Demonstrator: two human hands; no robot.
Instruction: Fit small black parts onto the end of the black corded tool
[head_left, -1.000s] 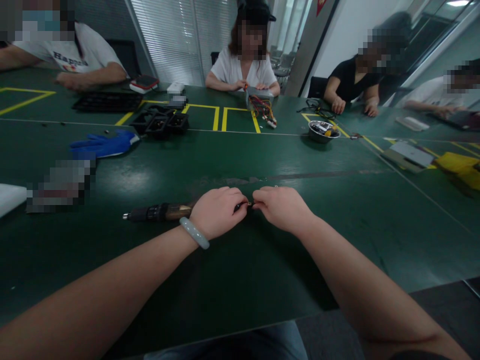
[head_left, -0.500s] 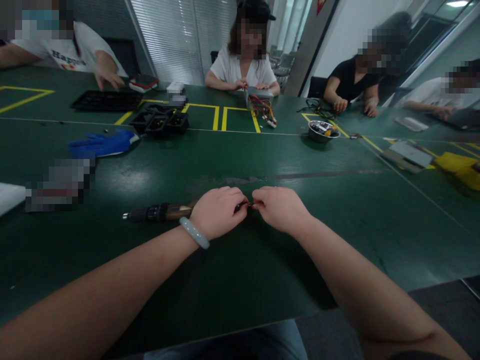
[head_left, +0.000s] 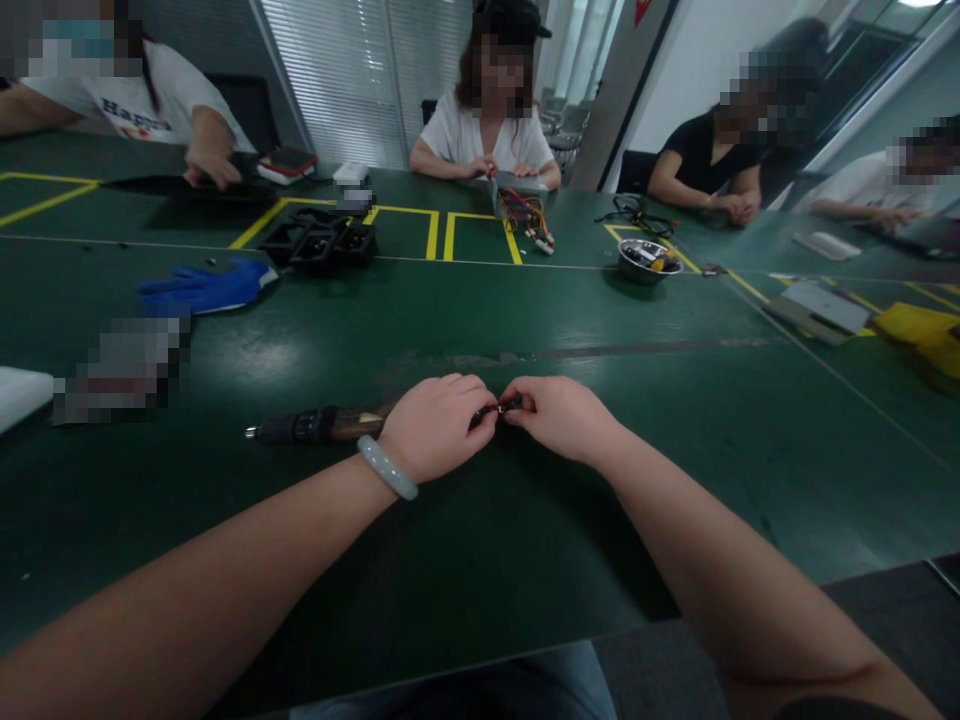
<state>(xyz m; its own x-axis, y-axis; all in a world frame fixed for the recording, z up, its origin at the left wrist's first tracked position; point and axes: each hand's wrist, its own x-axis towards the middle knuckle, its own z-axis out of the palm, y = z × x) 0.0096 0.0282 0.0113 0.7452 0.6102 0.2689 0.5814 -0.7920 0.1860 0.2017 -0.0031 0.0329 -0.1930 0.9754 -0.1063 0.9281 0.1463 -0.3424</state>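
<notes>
A long tool with a black nose, silver tip and brown body (head_left: 330, 424) lies along the green table, its tip to the left. My left hand (head_left: 433, 428), with a grey-green bangle at the wrist, covers the tool's rear end and is closed around it. At its fingertips a dark end shows. Facing it, my right hand (head_left: 562, 418) is closed in a pinch on a small dark piece (head_left: 516, 404). A brassy speck (head_left: 501, 409) glints between the two hands' fingertips, which are almost touching. Exactly how the parts meet there is too small to tell.
A blue glove (head_left: 206, 287) and a blurred-out flat object (head_left: 124, 368) lie left. Beyond are black square trays (head_left: 319, 240), a steel bowl (head_left: 649, 262) of small parts, and a metal box with coloured wires (head_left: 525, 215). Several people sit across the table.
My right fingers have shifted slightly, and more of the small dark piece shows between them. My left hand and the tool stay put. Across the table, a person has tilted up a black tray.
</notes>
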